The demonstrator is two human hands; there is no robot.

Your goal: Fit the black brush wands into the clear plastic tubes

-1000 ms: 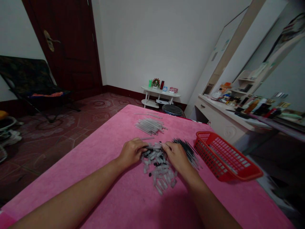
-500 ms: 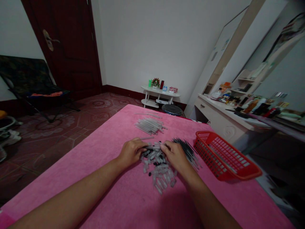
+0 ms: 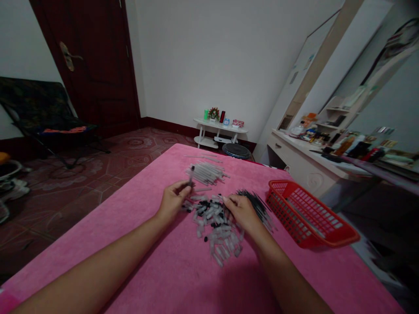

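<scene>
My left hand [image 3: 173, 198] pinches a small pen cap [image 3: 191, 175], clear with a black end, which stands upright above the thumb and is slightly blurred. At the right edge of the cap pile [image 3: 212, 216], my right hand [image 3: 241, 209] has thumb and fingers drawn together; whatever lies between them is too small to make out. Clear and black pieces make up this pile. Behind it lie a bundle of pale pen barrels [image 3: 207, 173] and a single barrel [image 3: 203, 189]. Dark, thin pen refills [image 3: 260, 207] are spread just beyond my right hand.
A red plastic basket [image 3: 307, 213] stands at the right on the pink cloth [image 3: 157, 270]. Further right is a white dressing table [image 3: 301, 152] crowded with bottles. A folding chair [image 3: 39, 109] and a dark door [image 3: 88, 65] are at the left.
My left hand has lifted from the pile and moved left, raising a pen cap upright. Some caps now lie further left. My right hand has barely shifted.
</scene>
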